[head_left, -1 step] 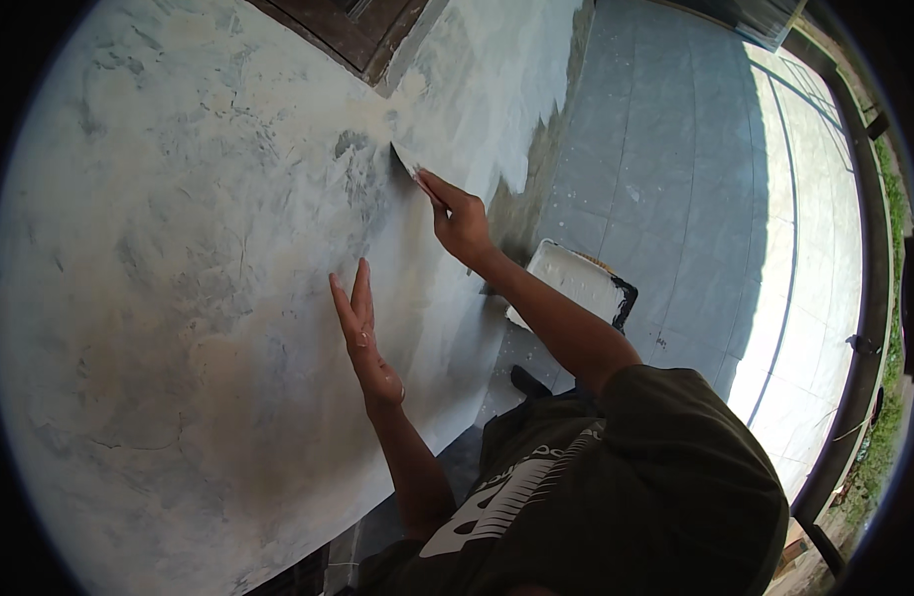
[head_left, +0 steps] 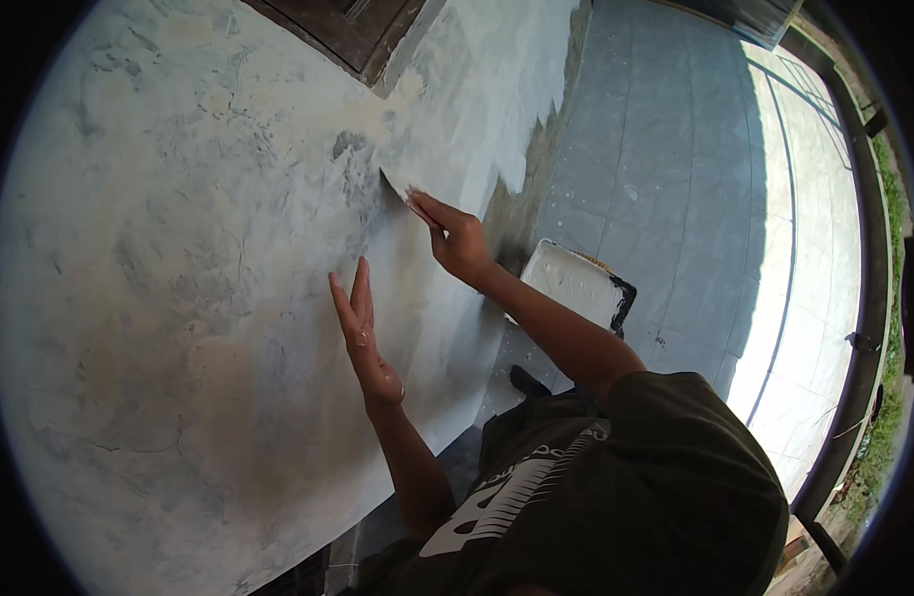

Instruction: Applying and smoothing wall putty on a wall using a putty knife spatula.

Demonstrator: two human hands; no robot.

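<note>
My right hand (head_left: 461, 243) is closed around a putty knife (head_left: 393, 187). The blade's edge lies against the wall (head_left: 288, 387), beside a rough grey patch (head_left: 348, 146) in the pale, smeared coating; most of the handle is hidden in my fingers. Lower and to the left, my left hand (head_left: 361, 338) is held up along the wall with its fingers stretched and a gap between them. It holds nothing, and white smears show on its skin. Whether its fingertips touch the wall, I cannot tell.
On the grey tiled floor (head_left: 665, 179) to the right stands a tray (head_left: 628, 298) with white material in it, partly behind my right forearm. A dark brown framed panel (head_left: 352, 35) is set into the wall at the top. Along the wall's base runs an uncoated strip (head_left: 551, 149).
My right hand has brought the putty knife a short way down the wall and slightly left, toward my left hand. The left hand has stayed in place.
</note>
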